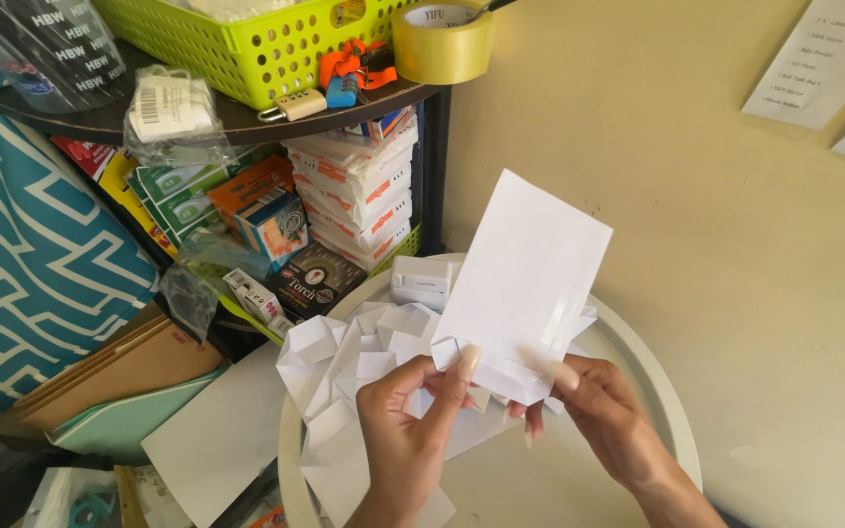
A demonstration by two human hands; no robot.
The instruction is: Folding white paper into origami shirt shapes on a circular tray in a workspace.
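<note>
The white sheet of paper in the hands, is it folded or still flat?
Partly folded. The white sheet is flat above, but its bottom edge is creased up where the left hand and right hand pinch it.

Round tray table: white, raised rim, set against the wall.
On it: a heap of folded white paper pieces, a small white box at the back.
Dark shelf: green basket, tape roll, padlock.
</note>
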